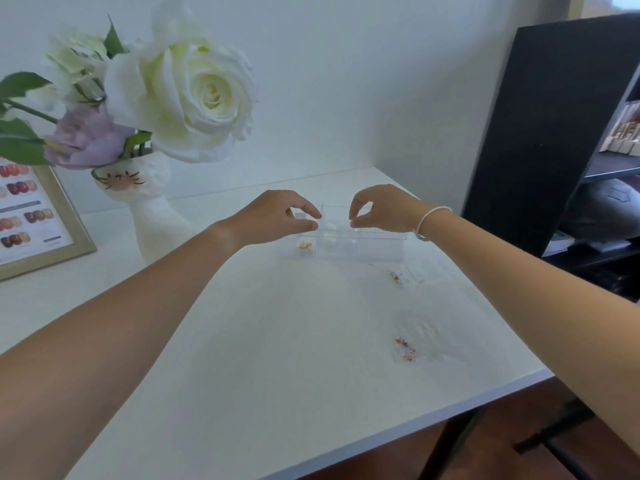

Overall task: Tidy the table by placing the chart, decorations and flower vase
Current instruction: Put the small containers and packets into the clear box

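Note:
A clear plastic organizer box (pixel 377 247) with compartments sits at the middle back of the white table (pixel 263 341). Above it my left hand (pixel 277 216) and my right hand (pixel 381 209) each pinch one end of a small clear packet (pixel 334 224). Gold decorations (pixel 305 245) lie in the box's left compartment. Two clear packets of red decorations lie on the table, one (pixel 398 277) close to the box and one (pixel 407 348) nearer me. The white cat-faced flower vase (pixel 152 216) with roses stands at the left. Beside it leans the framed nail colour chart (pixel 31 216).
A black shelf unit (pixel 540 126) stands to the right of the table, with small items on its shelves. The table's front edge runs diagonally at the lower right, above a wooden floor and dark table legs. A white wall is behind.

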